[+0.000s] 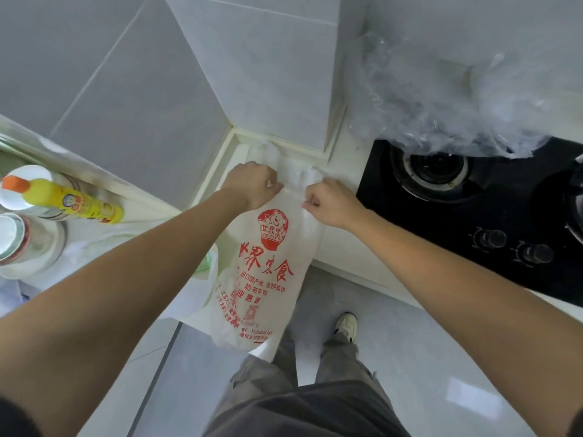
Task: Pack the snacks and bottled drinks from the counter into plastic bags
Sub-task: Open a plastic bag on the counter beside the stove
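Both hands work at the top edge of a white plastic bag (pixel 268 272) printed with red characters. The left hand (pixel 252 184) grips the bag's upper left edge, fingers curled over the plastic. The right hand (pixel 331 203) pinches the upper right edge, fingers curled in against the thumb. The bag lies partly on the white counter (pixel 337 247) in the corner beside the tiled wall; its lower part hangs over the counter's front edge toward the floor. Whether the bag holds anything cannot be determined from this angle.

A black gas hob (pixel 473 216) sits to the right, with crumpled clear plastic film (pixel 441 99) above it. A yellow bottle with an orange cap (pixel 75 200) stands at the left, near white bowls (pixel 28 244).
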`<act>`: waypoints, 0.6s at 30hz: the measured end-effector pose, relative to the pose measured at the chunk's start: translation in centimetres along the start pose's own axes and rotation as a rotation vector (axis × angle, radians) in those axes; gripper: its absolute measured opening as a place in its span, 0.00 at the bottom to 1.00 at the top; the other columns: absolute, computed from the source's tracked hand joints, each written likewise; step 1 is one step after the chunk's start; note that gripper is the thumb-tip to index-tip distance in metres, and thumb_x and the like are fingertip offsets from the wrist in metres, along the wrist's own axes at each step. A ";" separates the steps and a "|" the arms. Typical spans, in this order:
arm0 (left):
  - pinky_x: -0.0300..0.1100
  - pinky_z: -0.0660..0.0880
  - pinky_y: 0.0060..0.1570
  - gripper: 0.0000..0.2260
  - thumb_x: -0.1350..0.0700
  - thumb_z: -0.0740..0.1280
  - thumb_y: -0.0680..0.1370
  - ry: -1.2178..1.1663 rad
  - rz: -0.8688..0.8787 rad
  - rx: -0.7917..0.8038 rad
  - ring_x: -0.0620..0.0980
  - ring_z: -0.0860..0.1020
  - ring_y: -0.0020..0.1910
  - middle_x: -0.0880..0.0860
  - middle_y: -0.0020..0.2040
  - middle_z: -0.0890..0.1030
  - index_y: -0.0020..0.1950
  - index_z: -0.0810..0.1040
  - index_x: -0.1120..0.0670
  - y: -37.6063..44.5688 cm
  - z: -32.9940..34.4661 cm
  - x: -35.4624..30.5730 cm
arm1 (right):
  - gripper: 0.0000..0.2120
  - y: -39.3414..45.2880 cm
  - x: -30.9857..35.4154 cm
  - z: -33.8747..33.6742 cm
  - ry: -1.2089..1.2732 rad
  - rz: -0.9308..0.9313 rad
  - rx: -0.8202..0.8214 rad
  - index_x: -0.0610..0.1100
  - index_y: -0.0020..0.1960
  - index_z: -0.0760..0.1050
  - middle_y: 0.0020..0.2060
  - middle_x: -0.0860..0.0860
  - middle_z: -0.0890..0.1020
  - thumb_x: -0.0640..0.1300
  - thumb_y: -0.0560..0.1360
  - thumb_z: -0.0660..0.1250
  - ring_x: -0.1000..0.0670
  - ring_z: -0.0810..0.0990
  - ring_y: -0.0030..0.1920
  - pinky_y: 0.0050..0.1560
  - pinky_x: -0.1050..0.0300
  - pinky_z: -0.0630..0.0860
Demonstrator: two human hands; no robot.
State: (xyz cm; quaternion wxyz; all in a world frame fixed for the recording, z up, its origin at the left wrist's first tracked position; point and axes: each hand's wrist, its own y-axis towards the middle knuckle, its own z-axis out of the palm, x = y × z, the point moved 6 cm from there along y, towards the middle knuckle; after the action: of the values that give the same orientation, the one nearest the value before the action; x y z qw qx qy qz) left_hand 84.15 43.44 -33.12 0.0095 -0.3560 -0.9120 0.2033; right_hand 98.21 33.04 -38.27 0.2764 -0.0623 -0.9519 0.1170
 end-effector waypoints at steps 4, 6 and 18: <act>0.45 0.74 0.39 0.22 0.44 0.60 0.84 0.051 0.004 0.007 0.58 0.81 0.42 0.55 0.39 0.82 0.43 0.83 0.57 -0.2 -1.6 -1.1 | 0.14 -1.9 0.3 -3.4 -0.102 -0.099 0.017 0.44 0.40 0.73 0.37 0.50 0.77 0.49 0.82 0.66 0.47 0.76 0.40 0.40 0.51 0.71; 0.44 0.71 0.36 0.21 0.47 0.60 0.84 0.106 0.012 0.018 0.58 0.79 0.38 0.54 0.34 0.77 0.35 0.77 0.56 -0.5 -2.7 -2.2 | 0.15 -3.1 0.4 -4.8 -0.145 -0.166 0.028 0.44 0.40 0.71 0.36 0.50 0.77 0.49 0.83 0.65 0.48 0.75 0.37 0.37 0.52 0.68; 0.47 0.79 0.45 0.19 0.39 0.68 0.78 0.414 0.157 0.001 0.56 0.81 0.46 0.54 0.49 0.83 0.53 0.83 0.54 -4.5 -7.1 -9.1 | 0.05 -12.8 -0.6 -11.2 -0.386 -0.363 0.139 0.47 0.47 0.73 0.40 0.55 0.75 0.46 0.81 0.63 0.53 0.73 0.38 0.41 0.52 0.71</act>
State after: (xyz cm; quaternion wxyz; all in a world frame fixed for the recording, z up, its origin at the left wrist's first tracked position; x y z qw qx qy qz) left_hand 89.17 37.10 -23.70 0.1808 -0.4603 -0.8599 0.1264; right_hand 104.05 22.64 -26.10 0.1100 0.1519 -0.9722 0.1405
